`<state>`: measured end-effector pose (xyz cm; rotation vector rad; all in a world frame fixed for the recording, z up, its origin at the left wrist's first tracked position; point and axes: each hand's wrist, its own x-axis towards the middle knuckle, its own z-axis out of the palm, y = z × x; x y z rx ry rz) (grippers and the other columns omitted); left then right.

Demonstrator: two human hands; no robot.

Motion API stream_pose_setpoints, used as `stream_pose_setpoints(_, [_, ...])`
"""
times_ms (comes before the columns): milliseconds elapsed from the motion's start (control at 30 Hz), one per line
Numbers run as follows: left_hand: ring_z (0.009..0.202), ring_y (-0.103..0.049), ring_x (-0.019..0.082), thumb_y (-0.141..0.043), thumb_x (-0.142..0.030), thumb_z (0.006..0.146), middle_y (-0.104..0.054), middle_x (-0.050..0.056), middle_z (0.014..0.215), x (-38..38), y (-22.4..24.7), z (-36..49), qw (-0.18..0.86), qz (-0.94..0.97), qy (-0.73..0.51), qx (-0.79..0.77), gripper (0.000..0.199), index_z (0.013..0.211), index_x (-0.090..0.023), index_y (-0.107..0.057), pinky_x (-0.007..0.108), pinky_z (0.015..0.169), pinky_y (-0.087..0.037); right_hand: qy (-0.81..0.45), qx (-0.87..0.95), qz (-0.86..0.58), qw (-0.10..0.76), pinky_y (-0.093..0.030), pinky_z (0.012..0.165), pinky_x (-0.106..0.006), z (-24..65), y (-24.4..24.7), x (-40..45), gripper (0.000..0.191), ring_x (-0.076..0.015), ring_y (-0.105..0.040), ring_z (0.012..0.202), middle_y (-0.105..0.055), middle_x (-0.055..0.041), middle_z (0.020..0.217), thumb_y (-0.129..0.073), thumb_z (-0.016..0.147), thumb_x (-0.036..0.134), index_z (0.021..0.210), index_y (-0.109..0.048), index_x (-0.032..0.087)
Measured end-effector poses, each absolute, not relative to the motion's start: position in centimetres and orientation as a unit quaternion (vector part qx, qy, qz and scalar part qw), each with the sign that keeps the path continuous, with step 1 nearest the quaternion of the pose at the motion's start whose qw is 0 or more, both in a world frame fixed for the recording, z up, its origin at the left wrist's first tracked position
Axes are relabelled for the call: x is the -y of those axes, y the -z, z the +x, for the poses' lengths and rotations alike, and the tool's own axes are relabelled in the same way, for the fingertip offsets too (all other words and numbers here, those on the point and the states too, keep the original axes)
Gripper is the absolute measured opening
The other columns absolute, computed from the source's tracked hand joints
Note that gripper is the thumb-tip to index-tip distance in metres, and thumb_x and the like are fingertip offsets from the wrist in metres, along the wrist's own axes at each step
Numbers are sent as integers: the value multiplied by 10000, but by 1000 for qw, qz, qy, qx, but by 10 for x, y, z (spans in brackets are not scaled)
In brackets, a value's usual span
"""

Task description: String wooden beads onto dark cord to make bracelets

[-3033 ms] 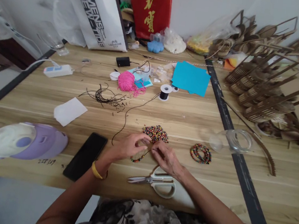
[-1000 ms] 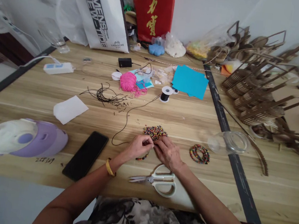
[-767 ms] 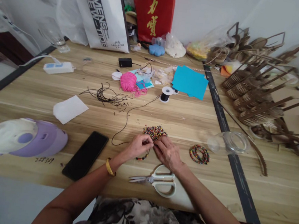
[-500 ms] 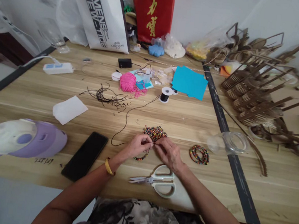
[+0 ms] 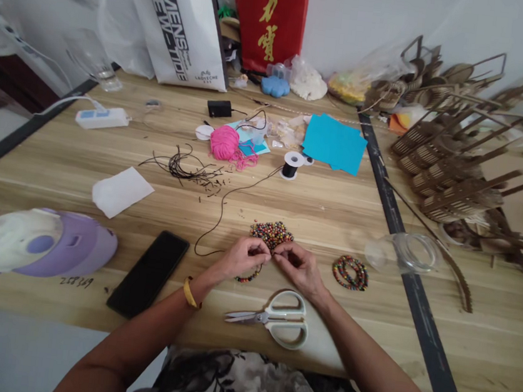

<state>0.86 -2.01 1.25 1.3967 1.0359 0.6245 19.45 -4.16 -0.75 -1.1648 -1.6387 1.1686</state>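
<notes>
Apparently the left hand pinches the cord end of a beaded strand, whose visible arc lies on the surface between seven and eight o'clock from the fingertips. The right hand has its thumb and finger drawn together just beside, but whether they grip a bead or cord is too small to tell. Should the left pinch slacken, threaded beads could slide off an unsecured end, and whether a knot stops them cannot be seen. The loose beads heap close at twelve o'clock, so a knuckle brushing them might send some rolling. The black cord loops out toward nine o'clock from its spool; a forearm catching it could tug the spool over. At six o'clock, the scissors lie near the right wrist and might get nudged.
</notes>
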Motion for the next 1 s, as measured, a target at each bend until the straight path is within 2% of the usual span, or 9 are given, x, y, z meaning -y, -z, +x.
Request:
stream_pose_setpoints(167, [575, -495, 85, -617, -214, 734, -589, 4, 628, 19, -12, 7, 607, 600, -276, -442, 102, 723, -114, -634, 190, 553, -383, -493, 633, -448, 393, -440, 576, -243, 196, 8, 41, 218, -143, -546, 665, -594, -23, 719, -594, 858, 390, 873, -631, 175])
stream_pose_setpoints(367, [593, -493, 90, -621, -218, 728, -586, 9, 633, 18, -13, 6, 596, 611, -273, -443, 97, 725, -123, -643, 185, 543, -382, -511, 637, -432, 383, -474, 619, -255, 198, 9, 40, 225, -145, -570, 690, -617, -32, 773, -589, 865, 395, 892, -625, 175])
stream_pose_setpoints(1000, [592, -466, 90, -603, -218, 737, -549, -8, 633, 19, -14, 6, 605, 617, -264, -428, 105, 723, -117, -628, 200, 570, -364, -529, 631, -421, 380, -459, 630, -259, 198, 6, 40, 225, -145, -559, 705, -609, -33, 790, -583, 868, 398, 902, -618, 179])
